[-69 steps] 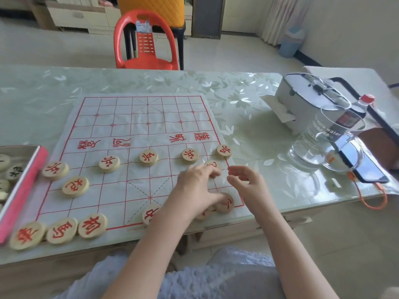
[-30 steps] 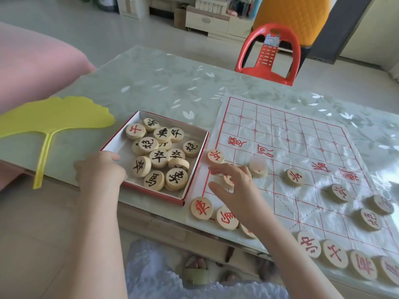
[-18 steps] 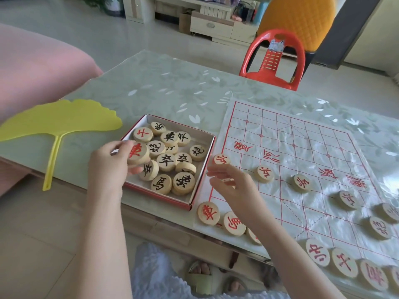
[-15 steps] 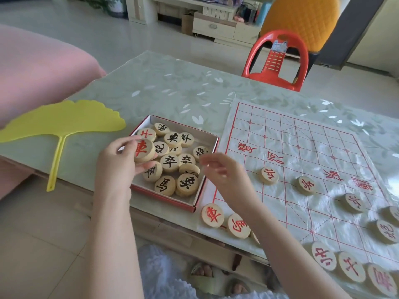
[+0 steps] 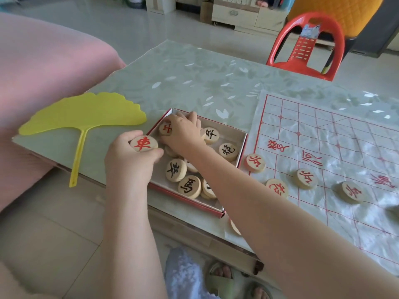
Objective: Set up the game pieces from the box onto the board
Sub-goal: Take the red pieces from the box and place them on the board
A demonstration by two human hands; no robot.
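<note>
A red-edged box (image 5: pixel 241 147) on the table holds several round wooden pieces with black characters (image 5: pixel 176 170). My left hand (image 5: pixel 131 160) grips a red-character piece (image 5: pixel 144 143) just above the box's near left edge. My right hand (image 5: pixel 183 132) reaches into the far left corner of the box, its fingers curled around another red-character piece (image 5: pixel 165 128). The white cloth board (image 5: pixel 336 160) with red grid lines lies to the right, with several red pieces (image 5: pixel 304 178) standing on it.
A yellow leaf-shaped fan (image 5: pixel 84 117) lies on the table left of the box. A pink cushion (image 5: pixel 38 83) is at far left. A red plastic chair (image 5: pixel 306 46) stands beyond the table. My feet in sandals (image 5: pixel 220 275) show under the table's near edge.
My right hand has moved from over the board's left edge into the box and closed on a red piece. My left hand still holds its red piece, lifted slightly clear of the box.
</note>
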